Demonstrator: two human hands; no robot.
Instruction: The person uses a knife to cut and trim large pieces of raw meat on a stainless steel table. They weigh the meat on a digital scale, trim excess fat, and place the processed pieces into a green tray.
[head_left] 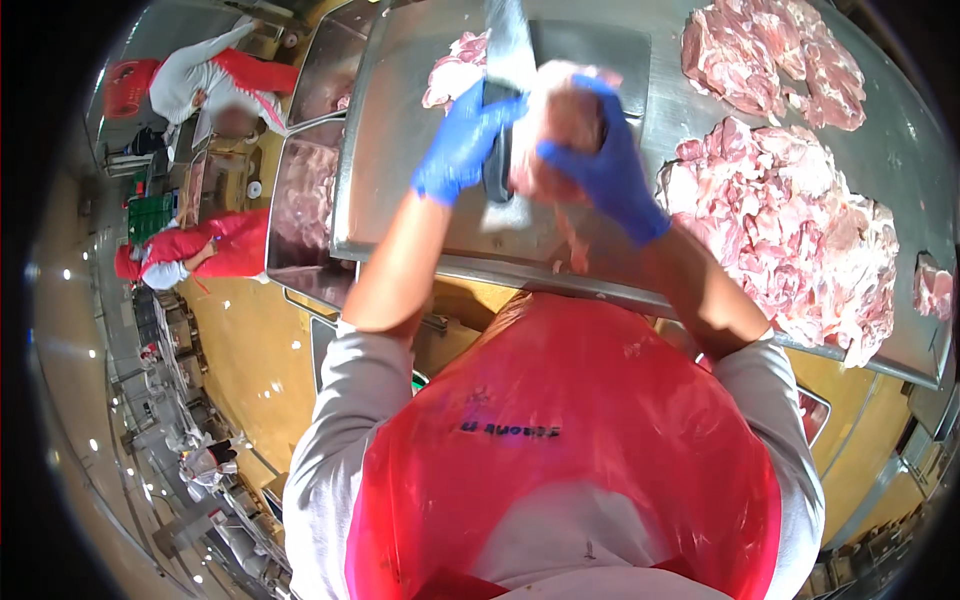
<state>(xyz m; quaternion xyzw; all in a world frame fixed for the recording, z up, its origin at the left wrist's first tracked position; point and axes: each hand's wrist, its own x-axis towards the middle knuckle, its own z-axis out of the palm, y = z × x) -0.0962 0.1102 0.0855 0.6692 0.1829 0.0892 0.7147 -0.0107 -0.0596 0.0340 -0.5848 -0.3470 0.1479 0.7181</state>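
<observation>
My left hand (455, 150), in a blue glove, is closed around the black handle of a knife (511, 48). The broad, shiny blade points away from me. Beside it, my right hand (610, 165), also gloved in blue, grips a piece of raw meat (557, 130) that is slightly blurred. The meat is right next to the knife handle; whether they touch I cannot tell. Beyond my left hand lies a smaller portion of pink meat (458, 72). A thin scrap of meat (572, 245) shows below the held piece, near the table's front edge.
On the metal table (400, 215), a large heap of raw meat (785, 230) lies to the right, with more meat pieces (770, 55) behind it. Metal bins (303, 200) holding meat adjoin the left edge. Two people in red aprons (225, 245) are farther left.
</observation>
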